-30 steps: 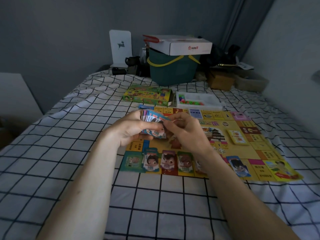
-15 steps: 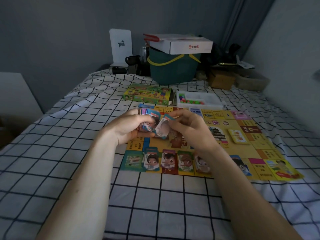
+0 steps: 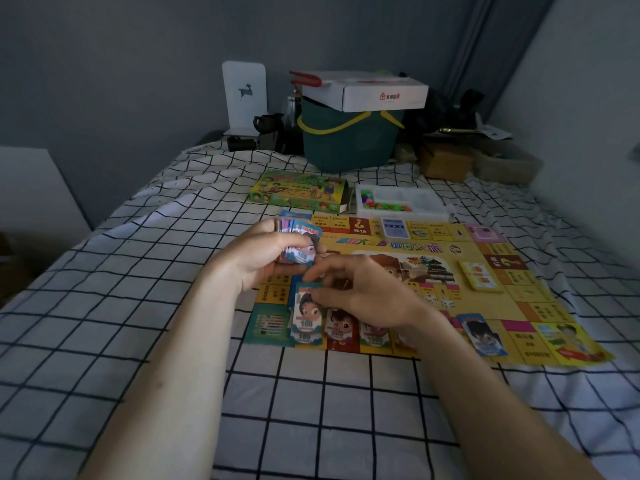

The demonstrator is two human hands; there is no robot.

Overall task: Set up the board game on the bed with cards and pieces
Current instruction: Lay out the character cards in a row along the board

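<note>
Board game laid out at centre frame, cards going down.
The yellow game board (image 3: 460,268) lies flat on the bed; illustrated cards (image 3: 306,318) line its lower edge, a fanned stack (image 3: 299,244) is held above its left side, and two dice (image 3: 440,301) sit near its middle.

Pastel blue-pink stack of cartoon paper notes (image 3: 300,244) in my left grip; teal "100" note (image 3: 306,315) under my right fingertips. Yellow square game board (image 3: 485,306) beneath; white bedsheet with black grid (image 3: 311,410) all around.
</note>
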